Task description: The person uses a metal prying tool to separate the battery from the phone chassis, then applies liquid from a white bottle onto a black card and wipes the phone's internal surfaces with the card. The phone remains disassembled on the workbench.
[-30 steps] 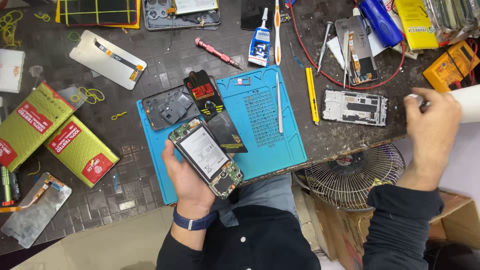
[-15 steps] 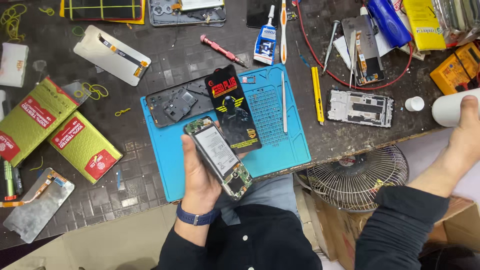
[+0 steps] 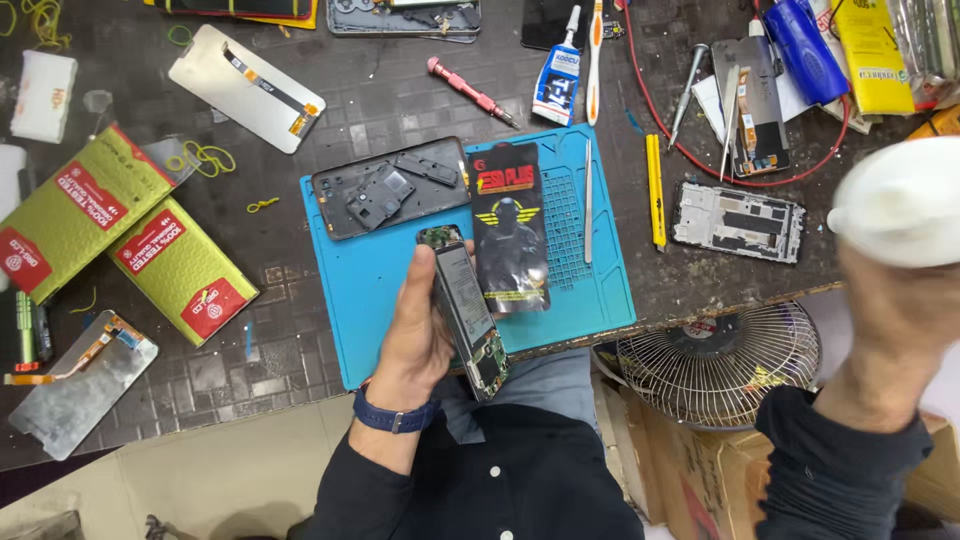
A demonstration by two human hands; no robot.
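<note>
My left hand (image 3: 418,335) grips an opened phone (image 3: 466,310) with its battery and circuit boards showing, tilted on edge over the blue work mat (image 3: 360,300). My right hand (image 3: 890,330), blurred at the right edge, holds a white bottle (image 3: 900,200) lifted toward the camera. On the mat lie a black phone back cover (image 3: 385,188) and a dark flat packet (image 3: 510,240). A pair of tweezers (image 3: 587,200) rests on the mat's right side.
Green boxes (image 3: 120,240), a phone screen (image 3: 245,85) and another screen (image 3: 80,385) lie on the left. A phone frame (image 3: 740,220), yellow cutter (image 3: 654,190), red screwdriver (image 3: 470,92) and glue tube (image 3: 558,70) are further right. A fan (image 3: 715,365) sits below the table edge.
My left hand turned the phone more onto its edge. My right hand left the table's right side and came up toward the camera with the white bottle.
</note>
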